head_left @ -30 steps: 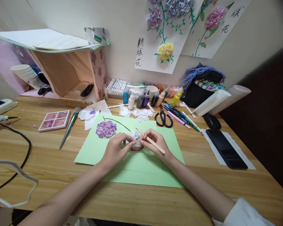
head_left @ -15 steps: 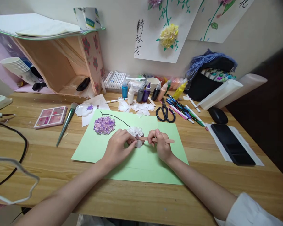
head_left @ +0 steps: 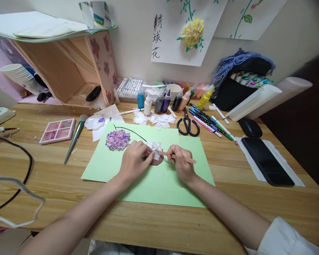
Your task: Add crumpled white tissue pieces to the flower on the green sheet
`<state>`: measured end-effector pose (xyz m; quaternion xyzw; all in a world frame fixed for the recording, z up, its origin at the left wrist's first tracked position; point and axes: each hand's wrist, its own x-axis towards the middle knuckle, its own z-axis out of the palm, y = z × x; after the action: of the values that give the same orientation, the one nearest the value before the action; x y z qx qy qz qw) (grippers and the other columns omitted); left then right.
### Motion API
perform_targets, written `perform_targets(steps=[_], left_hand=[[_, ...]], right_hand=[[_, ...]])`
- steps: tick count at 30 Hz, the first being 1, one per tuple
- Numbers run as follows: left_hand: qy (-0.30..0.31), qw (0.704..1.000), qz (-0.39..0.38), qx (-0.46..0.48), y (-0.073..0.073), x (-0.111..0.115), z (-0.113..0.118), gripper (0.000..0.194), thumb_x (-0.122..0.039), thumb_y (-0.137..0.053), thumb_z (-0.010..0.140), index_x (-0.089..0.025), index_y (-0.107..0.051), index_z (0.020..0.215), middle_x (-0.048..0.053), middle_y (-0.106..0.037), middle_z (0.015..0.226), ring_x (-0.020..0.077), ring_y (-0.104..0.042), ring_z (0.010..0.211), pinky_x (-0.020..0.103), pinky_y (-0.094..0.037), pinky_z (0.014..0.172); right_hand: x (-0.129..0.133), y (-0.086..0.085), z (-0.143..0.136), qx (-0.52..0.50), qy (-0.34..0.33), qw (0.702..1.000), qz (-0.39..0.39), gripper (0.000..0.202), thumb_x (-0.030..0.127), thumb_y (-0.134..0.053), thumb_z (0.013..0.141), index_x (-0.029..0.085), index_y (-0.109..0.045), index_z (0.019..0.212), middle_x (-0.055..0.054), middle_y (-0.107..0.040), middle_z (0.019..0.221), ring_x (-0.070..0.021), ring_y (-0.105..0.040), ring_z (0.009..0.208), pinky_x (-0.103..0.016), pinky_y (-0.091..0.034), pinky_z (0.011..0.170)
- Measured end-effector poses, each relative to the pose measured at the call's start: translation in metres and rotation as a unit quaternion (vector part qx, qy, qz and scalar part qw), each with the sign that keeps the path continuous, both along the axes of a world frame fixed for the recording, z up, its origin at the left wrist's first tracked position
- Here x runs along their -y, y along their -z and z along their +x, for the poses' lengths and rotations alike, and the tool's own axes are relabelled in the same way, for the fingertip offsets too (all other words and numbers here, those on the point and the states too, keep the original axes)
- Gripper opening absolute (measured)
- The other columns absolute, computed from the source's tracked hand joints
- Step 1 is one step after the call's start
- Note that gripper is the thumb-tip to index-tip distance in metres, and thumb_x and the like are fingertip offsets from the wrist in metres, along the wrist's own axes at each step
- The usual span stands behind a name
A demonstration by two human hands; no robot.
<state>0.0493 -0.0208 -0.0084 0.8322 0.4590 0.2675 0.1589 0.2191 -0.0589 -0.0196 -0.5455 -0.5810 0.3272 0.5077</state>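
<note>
A green paper sheet (head_left: 159,187) lies on the table under both hands. On its left part is a purple paper-scrap flower (head_left: 118,140), with a dark drawn stem line curving off to the right. My left hand (head_left: 135,157) pinches a small white paper piece (head_left: 156,156) at the lower edge of a white paper-scrap flower (head_left: 154,145). In my right hand (head_left: 181,161) is a wooden craft stick (head_left: 189,160), gripped like a pen. The stick's tip points left and meets the white paper piece; the exact contact is partly hidden by my left fingers.
Behind the sheet lie torn white paper scraps (head_left: 162,120), black-handled scissors (head_left: 187,125) and several paint bottles (head_left: 166,102). Pens (head_left: 208,122) and a phone (head_left: 267,161) are on the right. To the left are a makeup brush (head_left: 74,140) and a pink palette (head_left: 57,131).
The white paper piece has moved up against the lower edge of the white flower, and my left fingers have shifted slightly up with it. The craft stick has tilted, its tip now higher.
</note>
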Motion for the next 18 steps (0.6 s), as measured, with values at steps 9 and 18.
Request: perform_targets(steps=[9, 18], left_hand=[[-0.016, 1.0, 0.018, -0.015, 0.0021, -0.0016, 0.0054, 0.013, -0.025, -0.054, 0.082, -0.018, -0.058, 0.071, 0.001, -0.056, 0.07, 0.0155, -0.046, 0.07, 0.029, -0.035, 0.064], [-0.018, 1.0, 0.019, -0.006, 0.0031, -0.0022, 0.0043, 0.015, -0.027, -0.054, 0.084, -0.018, -0.06, 0.073, 0.001, -0.057, 0.072, 0.0159, -0.047, 0.071, 0.029, -0.036, 0.064]], right_hand=[[0.0036, 0.0015, 0.0012, -0.021, 0.029, 0.999, 0.034, 0.052, 0.041, -0.025, 0.095, 0.021, -0.046, 0.052, -0.001, -0.045, 0.052, -0.0144, -0.042, 0.049, -0.03, -0.034, 0.052], [0.0022, 0.0014, -0.0015, 0.053, -0.044, 0.992, 0.105, 0.046, 0.029, -0.024, 0.097, 0.021, -0.044, 0.057, 0.0, -0.047, 0.054, -0.0137, -0.044, 0.052, -0.029, -0.036, 0.057]])
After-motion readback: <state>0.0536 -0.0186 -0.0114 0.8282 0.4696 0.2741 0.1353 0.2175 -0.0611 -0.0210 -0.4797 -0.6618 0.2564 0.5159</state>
